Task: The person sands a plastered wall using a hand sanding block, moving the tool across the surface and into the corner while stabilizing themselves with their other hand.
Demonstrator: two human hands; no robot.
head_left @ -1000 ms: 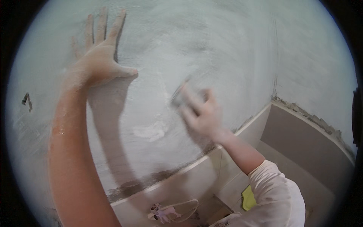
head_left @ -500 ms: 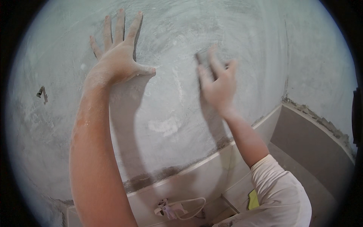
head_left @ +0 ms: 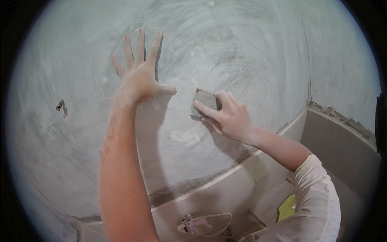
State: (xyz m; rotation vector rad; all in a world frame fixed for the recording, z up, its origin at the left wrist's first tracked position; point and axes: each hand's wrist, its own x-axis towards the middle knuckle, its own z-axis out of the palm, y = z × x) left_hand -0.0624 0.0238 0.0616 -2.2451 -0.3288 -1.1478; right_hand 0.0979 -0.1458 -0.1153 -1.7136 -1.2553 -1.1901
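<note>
My left hand lies flat against the grey plastered wall, fingers spread and thumb stretched to the right. It holds nothing, and pale dust coats the skin. To its right, my right hand grips a small grey sanding block between thumb and fingers. The block's face rests against the wall, so its working side is hidden. Around and above it the plaster carries curved scuff marks and white patches.
A pipe stub juts from the wall at the left. Below runs a tile ledge with a rough edge, and a wall corner is at the right. A tap with a hose and a yellow-green object are lower down.
My right hand has moved down and left across the wall with the sanding block. The whole scene has shifted slightly right and down in view; my left hand stays spread on the wall.
</note>
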